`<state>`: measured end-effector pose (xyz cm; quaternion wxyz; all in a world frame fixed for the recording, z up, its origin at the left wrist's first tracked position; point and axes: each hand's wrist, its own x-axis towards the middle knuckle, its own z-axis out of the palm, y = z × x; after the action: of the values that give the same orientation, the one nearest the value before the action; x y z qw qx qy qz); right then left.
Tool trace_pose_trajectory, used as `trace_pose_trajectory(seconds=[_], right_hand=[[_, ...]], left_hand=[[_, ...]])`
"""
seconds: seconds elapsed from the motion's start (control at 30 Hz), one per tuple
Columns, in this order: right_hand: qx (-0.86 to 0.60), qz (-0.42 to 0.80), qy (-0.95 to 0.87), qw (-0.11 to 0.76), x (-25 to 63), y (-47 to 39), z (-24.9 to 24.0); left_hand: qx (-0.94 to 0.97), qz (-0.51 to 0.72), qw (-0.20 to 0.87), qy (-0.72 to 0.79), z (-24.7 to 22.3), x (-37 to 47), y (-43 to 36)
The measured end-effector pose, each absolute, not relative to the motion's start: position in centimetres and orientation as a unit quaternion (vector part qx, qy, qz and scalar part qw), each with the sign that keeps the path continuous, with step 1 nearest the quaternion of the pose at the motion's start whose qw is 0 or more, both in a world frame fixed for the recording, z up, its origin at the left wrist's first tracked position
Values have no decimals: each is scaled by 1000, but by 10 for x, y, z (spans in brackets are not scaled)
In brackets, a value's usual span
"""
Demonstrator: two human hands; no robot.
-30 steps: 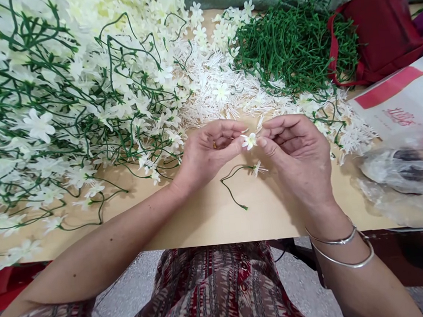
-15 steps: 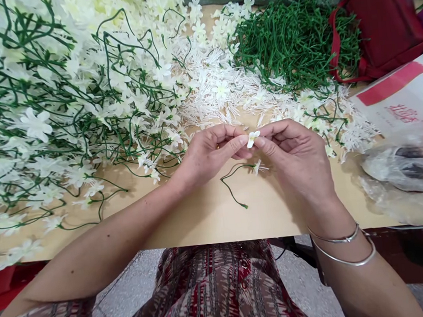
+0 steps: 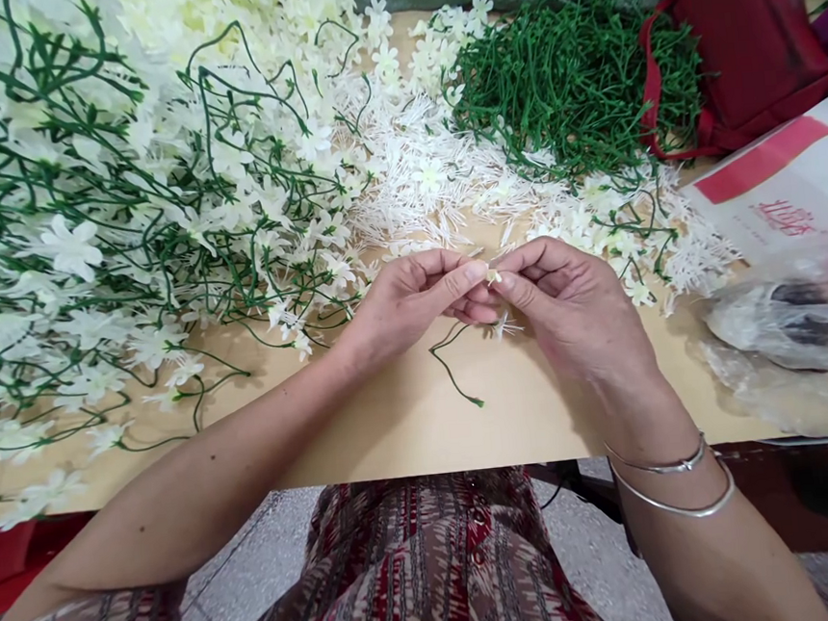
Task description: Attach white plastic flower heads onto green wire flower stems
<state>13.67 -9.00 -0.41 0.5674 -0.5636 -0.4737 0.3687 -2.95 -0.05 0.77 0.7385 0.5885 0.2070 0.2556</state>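
While left hand [image 3: 413, 301] and right hand [image 3: 578, 320] pinch tiny white fake flower [image 3: 493, 277] between fingertips, soft squeeze seems best, so petals don't crush. Flower mostly hidden there. Green stem [image 3: 452, 378] lies just below grip; white stamens [image 3: 411, 151] heap beyond. Slow, small finger moves should help.

The left hand [image 3: 431, 294] and right hand [image 3: 573, 306] pinch a small flower [image 3: 493, 276] above the table [image 3: 396, 438], near a loose stem [image 3: 452, 370].

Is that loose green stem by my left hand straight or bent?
Bent: the green stem turns sharply on the table, partly hidden by the left hand.
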Motion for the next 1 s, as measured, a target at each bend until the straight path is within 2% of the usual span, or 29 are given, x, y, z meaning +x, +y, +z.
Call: trace_pose_trajectory(seconds=[0.13,0.23,0.4,0.8,1.0], right_hand=[[-598,172,-495,606,132,-91,7],[-593,81,-548,585,128,-93,12],[-621,91,-572,528,126,-95,12],[-622,86,-575,525,130,-95,11],[-601,124,-565,552,129,-94,10]], left_hand=[[610,292,695,243,7,-30,2],[619,299,682,248,5,-30,2],[626,280,692,226,4,-31,1],[607,277,710,226,-1,-31,1],[587,282,728,215,-1,-30,0]])
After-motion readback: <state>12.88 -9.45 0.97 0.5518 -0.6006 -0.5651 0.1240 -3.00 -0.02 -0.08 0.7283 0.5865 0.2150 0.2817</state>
